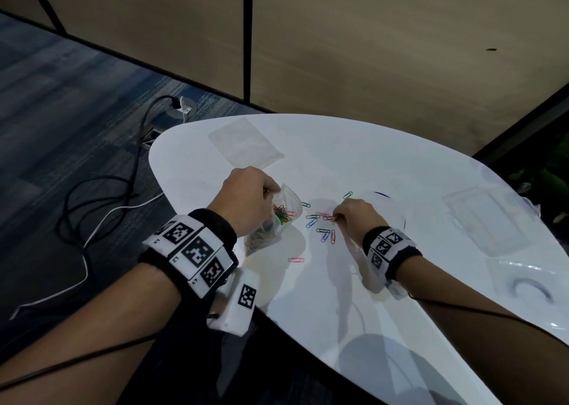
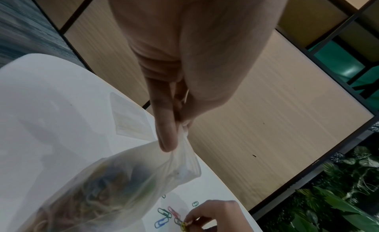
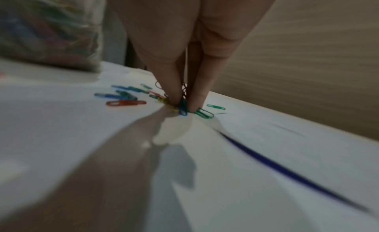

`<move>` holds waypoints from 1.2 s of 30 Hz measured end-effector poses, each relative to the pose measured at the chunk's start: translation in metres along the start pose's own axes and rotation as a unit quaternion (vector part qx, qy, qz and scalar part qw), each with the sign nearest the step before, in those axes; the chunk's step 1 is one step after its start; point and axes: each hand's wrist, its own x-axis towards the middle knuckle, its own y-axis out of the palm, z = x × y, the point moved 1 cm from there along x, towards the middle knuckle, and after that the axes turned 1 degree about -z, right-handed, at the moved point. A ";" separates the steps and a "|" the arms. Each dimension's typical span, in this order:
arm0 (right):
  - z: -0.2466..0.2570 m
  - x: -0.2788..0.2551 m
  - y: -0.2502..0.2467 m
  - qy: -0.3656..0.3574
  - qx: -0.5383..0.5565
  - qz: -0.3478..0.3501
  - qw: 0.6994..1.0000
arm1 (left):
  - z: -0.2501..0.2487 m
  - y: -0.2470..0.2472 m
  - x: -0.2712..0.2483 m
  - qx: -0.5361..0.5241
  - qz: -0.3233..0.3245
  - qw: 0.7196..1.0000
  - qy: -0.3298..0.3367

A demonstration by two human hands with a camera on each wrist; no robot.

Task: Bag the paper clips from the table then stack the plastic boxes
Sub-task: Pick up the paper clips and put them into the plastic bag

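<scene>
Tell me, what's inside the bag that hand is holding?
Coloured paper clips show through the clear bag in the left hand. Deeper contents look tangled and blurry.

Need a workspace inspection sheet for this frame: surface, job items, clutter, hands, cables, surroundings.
Surface: white table, glossy, rounded edge.
Job's things: clear plastic bag part-filled with coloured clips; loose paper clips scattered between the hands; pink clip apart, nearer the person; clear plastic boxes on the right, unstacked.
Clutter: empty flat bag at the far edge; blue line on the table.
Hands: left hand pinches the bag's mouth; right hand pinches clips on the table.
Cables: black and white cables on the floor at left.
Surroundings: tan partition panels, blue carpet, plants.
</scene>
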 end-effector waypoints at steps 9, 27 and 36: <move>-0.016 0.002 -0.031 0.249 0.543 -0.080 0.798 | -0.002 0.005 0.003 -0.008 0.006 1.000 -0.004; 0.119 -0.022 -0.064 -0.032 0.236 -0.036 0.970 | -0.010 0.007 -0.002 0.004 -0.006 1.000 -0.003; 0.079 -0.012 -0.084 -0.012 0.495 -0.024 0.868 | -0.003 0.000 0.000 -0.002 -0.028 1.000 -0.011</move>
